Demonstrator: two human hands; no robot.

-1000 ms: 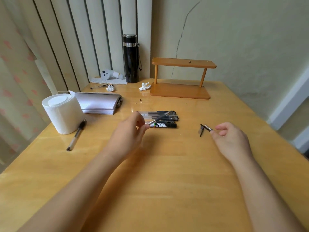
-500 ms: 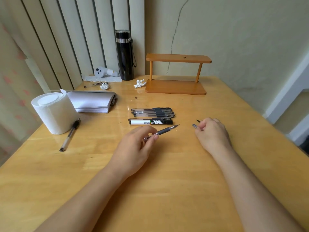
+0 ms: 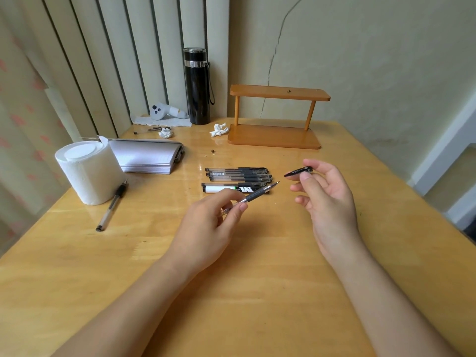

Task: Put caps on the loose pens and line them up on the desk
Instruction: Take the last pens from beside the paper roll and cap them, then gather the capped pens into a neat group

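A person's left hand [image 3: 211,228] pinches an uncapped pen with a clear barrel, dark rubber grip and silver tip [image 3: 253,195] between thumb and fingers, raised above the desk with its tip angled up and to the right. The right hand [image 3: 325,194], palm turned inward and fingers loosely curled, grips a small black pen cap [image 3: 298,172] between thumb and forefinger, just beyond the pen's tip and not touching it.

Behind the hands, a row of capped clear pens with black caps [image 3: 238,174] lies side by side on the glossy yellow wooden desk [image 3: 257,292], with a white-and-black marker [image 3: 231,188] nearest the person. Another clear pen with a dark grip [image 3: 112,205] lies apart at the left, beside a white roll of tissue paper [image 3: 87,171]. A stack of white paper [image 3: 148,159] sits behind the roll. Farther back stand a black metal flask [image 3: 197,86], a small two-tier wooden shelf [image 3: 277,117], a white handheld controller [image 3: 164,112] and crumpled white tissues [image 3: 219,130]. The cream wall [image 3: 373,60] shows a long crack; pale vertical blinds [image 3: 116,60] hang at the left.
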